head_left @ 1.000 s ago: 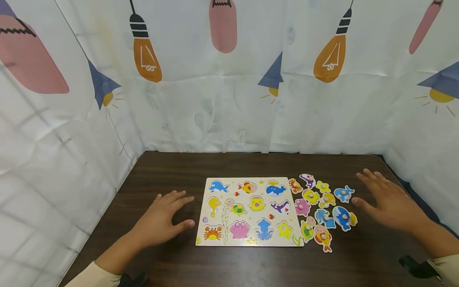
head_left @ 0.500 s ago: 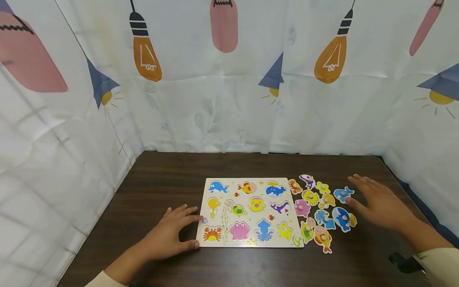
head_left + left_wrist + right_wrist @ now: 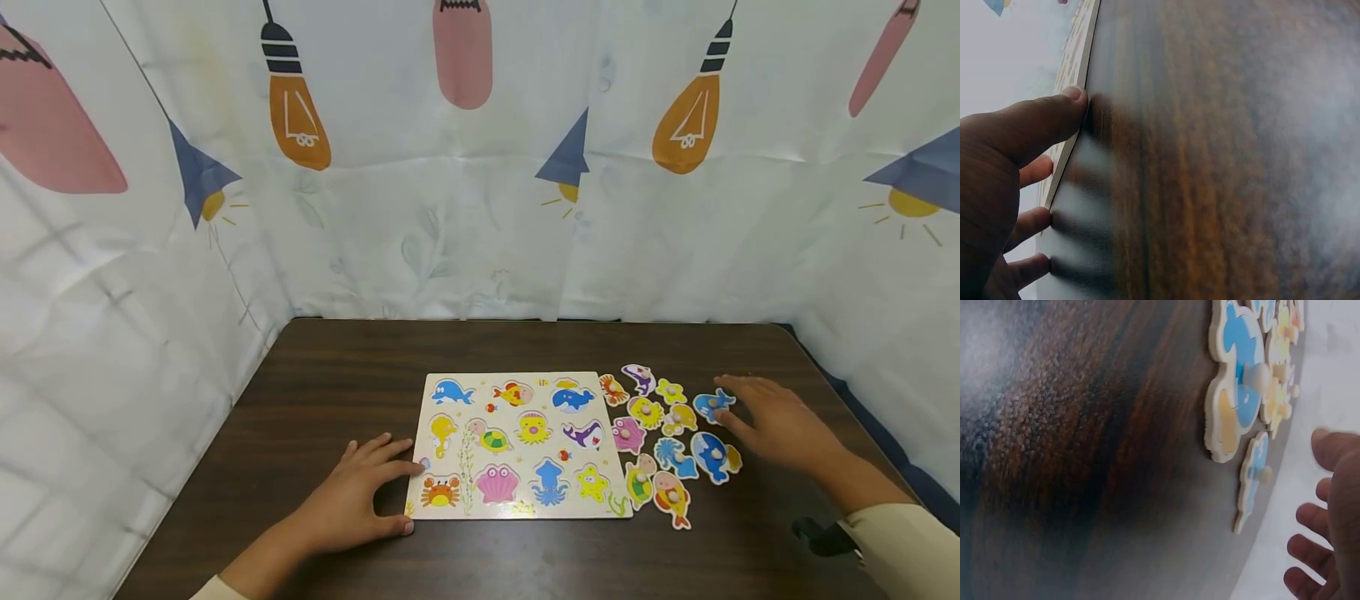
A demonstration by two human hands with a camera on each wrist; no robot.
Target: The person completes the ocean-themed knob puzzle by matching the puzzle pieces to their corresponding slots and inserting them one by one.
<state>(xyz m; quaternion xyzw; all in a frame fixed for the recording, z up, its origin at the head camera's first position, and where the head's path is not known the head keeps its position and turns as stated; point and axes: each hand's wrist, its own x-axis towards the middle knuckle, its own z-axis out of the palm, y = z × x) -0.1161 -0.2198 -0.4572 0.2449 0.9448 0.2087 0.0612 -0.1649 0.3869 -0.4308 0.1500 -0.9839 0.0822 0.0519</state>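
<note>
A pale puzzle board (image 3: 482,387) printed with sea animals lies flat on the dark wood table. At its near left corner is my left hand (image 3: 348,500), the thumb against the near edge and the forefinger at the left edge. The left wrist view shows the thumb (image 3: 1047,119) touching the board's side, other fingers spread behind. My right hand (image 3: 780,425) hovers beside the small blue whale piece (image 3: 705,403), fingers loosely bent and holding nothing. The right wrist view has that hand (image 3: 1344,506) apart from the piece's round knob (image 3: 1264,474).
Several knobbed pieces lie close together right of the board, among them a blue whale with yellow (image 3: 707,454), a red and yellow fish (image 3: 671,498), a turtle (image 3: 639,483) and a pink shell (image 3: 627,434). A patterned white curtain (image 3: 465,250) hangs behind the table (image 3: 360,358).
My left hand has moved right and nearer until it touches the board's left corner. The right hand has moved left and slightly down, closer to the small blue whale piece.
</note>
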